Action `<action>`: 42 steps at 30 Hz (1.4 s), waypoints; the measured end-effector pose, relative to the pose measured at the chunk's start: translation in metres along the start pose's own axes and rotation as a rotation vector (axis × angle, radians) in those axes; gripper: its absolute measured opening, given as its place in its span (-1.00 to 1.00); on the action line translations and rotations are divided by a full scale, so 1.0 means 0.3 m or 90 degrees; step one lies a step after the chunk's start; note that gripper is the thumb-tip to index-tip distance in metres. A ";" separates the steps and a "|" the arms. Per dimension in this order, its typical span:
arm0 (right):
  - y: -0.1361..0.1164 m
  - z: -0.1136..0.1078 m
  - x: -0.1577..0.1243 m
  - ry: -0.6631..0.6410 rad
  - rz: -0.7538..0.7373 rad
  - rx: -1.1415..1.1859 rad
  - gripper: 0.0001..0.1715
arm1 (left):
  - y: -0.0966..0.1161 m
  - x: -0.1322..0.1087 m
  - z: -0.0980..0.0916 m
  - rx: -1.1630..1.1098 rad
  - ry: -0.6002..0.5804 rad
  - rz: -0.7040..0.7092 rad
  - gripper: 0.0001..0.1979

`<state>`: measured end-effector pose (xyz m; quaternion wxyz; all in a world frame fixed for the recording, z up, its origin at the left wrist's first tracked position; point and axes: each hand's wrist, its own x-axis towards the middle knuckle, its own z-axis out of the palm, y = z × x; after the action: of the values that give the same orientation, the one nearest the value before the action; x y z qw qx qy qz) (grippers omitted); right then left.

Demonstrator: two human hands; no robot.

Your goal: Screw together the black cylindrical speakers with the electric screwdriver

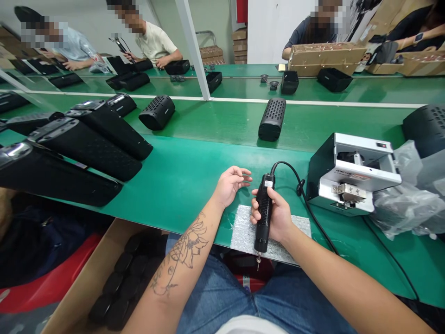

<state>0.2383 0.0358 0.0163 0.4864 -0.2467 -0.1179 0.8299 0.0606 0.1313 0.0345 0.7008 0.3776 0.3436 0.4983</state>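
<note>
My right hand [274, 213] is wrapped round a black electric screwdriver [264, 208], its bit pointing down toward me past the table's edge and its cable rising from the top. My left hand [232, 184] is just left of the screwdriver, over the green tabletop, fingers apart and holding nothing. Under the screwdriver, a sheet of silvery bubble wrap [243, 227] lies at the front edge. To the right stands a black and white screw-feeder-like machine [354, 174].
Large black housings [86, 144] lean together at the left. Black perforated units [272, 119] sit on the green conveyor [215, 120]. Clear plastic bags [406, 204] lie right of the machine. An open carton [83, 273] holds black parts below left. Several people sit across the line.
</note>
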 end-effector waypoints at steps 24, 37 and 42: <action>-0.003 0.058 -0.015 0.072 -0.025 -0.040 -0.46 | -0.006 -0.003 0.011 -0.046 0.027 0.012 -0.78; -0.001 0.083 -0.014 0.116 -0.022 -0.047 -0.45 | -0.014 -0.001 0.006 -0.075 0.035 0.011 -0.75; -0.001 0.087 -0.015 0.116 -0.021 -0.051 -0.44 | -0.020 0.003 0.009 -0.072 0.045 0.016 -0.72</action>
<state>0.2266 0.0332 0.0398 0.4987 -0.3384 -0.1102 0.7903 0.0657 0.1305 0.0304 0.7021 0.3237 0.3348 0.5386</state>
